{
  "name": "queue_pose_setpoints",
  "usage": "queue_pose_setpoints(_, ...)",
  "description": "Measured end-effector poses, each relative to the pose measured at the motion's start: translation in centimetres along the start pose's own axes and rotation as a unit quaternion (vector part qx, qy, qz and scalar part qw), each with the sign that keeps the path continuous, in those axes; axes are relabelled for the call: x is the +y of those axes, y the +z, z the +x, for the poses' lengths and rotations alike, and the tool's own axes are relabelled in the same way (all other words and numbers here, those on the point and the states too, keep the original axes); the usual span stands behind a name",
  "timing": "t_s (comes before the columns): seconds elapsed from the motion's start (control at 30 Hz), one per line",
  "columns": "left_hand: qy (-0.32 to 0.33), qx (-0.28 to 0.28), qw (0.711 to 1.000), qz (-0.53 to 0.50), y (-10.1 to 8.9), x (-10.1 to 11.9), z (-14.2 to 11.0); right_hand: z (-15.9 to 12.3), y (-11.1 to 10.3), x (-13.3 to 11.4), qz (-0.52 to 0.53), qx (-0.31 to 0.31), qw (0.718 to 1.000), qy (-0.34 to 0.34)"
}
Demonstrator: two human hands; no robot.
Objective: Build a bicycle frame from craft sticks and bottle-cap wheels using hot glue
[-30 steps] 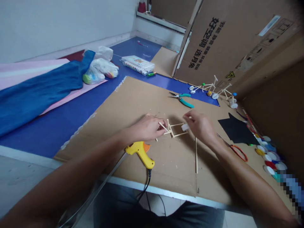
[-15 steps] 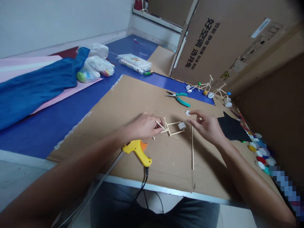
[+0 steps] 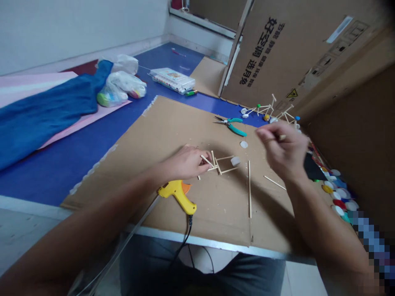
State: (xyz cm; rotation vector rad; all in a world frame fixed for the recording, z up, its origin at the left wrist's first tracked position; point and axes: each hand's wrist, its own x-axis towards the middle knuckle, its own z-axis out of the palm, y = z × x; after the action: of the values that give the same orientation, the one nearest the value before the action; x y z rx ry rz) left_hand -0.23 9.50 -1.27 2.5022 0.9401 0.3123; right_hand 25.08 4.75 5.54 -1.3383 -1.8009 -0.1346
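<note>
My left hand (image 3: 188,163) rests on the cardboard sheet (image 3: 173,127) with its fingers closed on the left end of a small wooden stick frame (image 3: 220,163). A white bottle cap (image 3: 235,160) is fixed to the frame's right end. My right hand (image 3: 285,152) is raised above the sheet to the right, fingers pinched on a short wooden stick (image 3: 281,137). A loose white cap (image 3: 243,144) lies just beyond the frame. A long stick (image 3: 249,188) and a shorter stick (image 3: 274,183) lie on the cardboard between my hands and the near edge.
A yellow glue gun (image 3: 179,195) lies by my left wrist, cord over the edge. Teal pliers (image 3: 233,124) and finished stick models (image 3: 268,111) sit farther back. Coloured bottle caps (image 3: 338,195) and black paper (image 3: 313,170) lie at right. Large cardboard boxes (image 3: 293,53) stand behind.
My right hand let go of the frame's white cap, lifted up and to the right, and now pinches a short stick. The left hand stayed on the frame.
</note>
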Motion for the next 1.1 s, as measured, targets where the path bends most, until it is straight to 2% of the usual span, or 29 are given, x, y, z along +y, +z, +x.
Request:
queue_pose_setpoints(0.07, -0.008, 0.001, 1.0, 0.002, -0.1, 0.2, 0.0, 0.1, -1.8, 0.1, 0.025, 0.11, 0.994, 0.009)
queue_pose_setpoints(0.1, -0.01, 0.0, 1.0, 0.003, -0.2, 0.2, 0.0, -0.1, -2.4, 0.3, 0.036, 0.119, 0.992, 0.012)
queue_pose_setpoints(0.13, -0.01, -0.001, 1.0, 0.003, -0.1, 0.2, 0.0, -0.7, -2.7, 0.4, 0.045, 0.088, 0.995, 0.013)
queue_pose_setpoints(0.17, -0.008, -0.002, 1.0, 0.003, -0.1, 0.1, 0.0, -1.4, -2.7, 0.5, 0.047, 0.014, 0.999, 0.011)
queue_pose_setpoints(0.2, -0.005, -0.001, 1.0, 0.003, 0.0, 0.0, 0.0, -2.4, -2.5, 0.5, 0.043, -0.087, 0.995, 0.009)
queue_pose_setpoints(0.27, 0.0, 0.005, 1.0, 0.0, 0.3, -0.3, 0.0, -4.7, -1.6, 0.4, 0.039, -0.309, 0.95, -0.002)
queue_pose_setpoints(0.3, 0.002, 0.008, 1.0, -0.002, 0.4, -0.4, 0.1, -5.8, -1.0, 0.3, 0.029, -0.383, 0.923, -0.001)
queue_pose_setpoints(0.37, 0.004, 0.011, 1.0, -0.003, 0.6, -0.6, 0.1, -7.6, 0.2, -0.2, -0.016, -0.435, 0.9, 0.018)
queue_pose_setpoints(0.53, 0.006, 0.009, 1.0, 0.002, 0.6, -0.5, 0.1, -8.8, 2.0, -1.4, -0.123, -0.438, 0.889, 0.047)
queue_pose_setpoints(0.6, 0.005, 0.006, 1.0, 0.006, 0.5, -0.4, 0.1, -8.6, 2.4, -1.6, -0.14, -0.436, 0.887, 0.051)
queue_pose_setpoints(0.67, 0.004, 0.006, 1.0, 0.011, 0.4, -0.3, 0.1, -8.3, 2.4, -1.6, -0.128, -0.417, 0.898, 0.059)
queue_pose_setpoints(0.73, 0.007, 0.005, 1.0, 0.015, 0.5, -0.3, 0.2, -8.0, 1.9, -1.5, -0.076, -0.364, 0.926, 0.063)
queue_pose_setpoints(0.8, 0.013, 0.008, 1.0, 0.018, 0.5, -0.4, 0.2, -7.6, 0.8, -1.7, -0.015, -0.283, 0.957, 0.062)
queue_pose_setpoints(0.87, 0.019, 0.012, 1.0, 0.019, 0.6, -0.5, 0.2, -7.1, -0.4, -2.1, 0.026, -0.226, 0.972, 0.053)
queue_pose_setpoints(0.9, 0.02, 0.015, 1.0, 0.017, 0.7, -0.6, 0.2, -7.0, -0.8, -2.3, 0.037, -0.219, 0.974, 0.043)
queue_pose_setpoints(0.97, 0.021, 0.017, 1.0, 0.011, 0.7, -0.6, 0.2, -6.8, -1.3, -2.8, 0.046, -0.256, 0.965, 0.015)
queue_pose_setpoints(1.1, 0.015, 0.018, 1.0, 0.005, 0.6, -0.5, 0.1, -7.6, -0.1, -3.0, 0.003, -0.406, 0.914, 0.004)
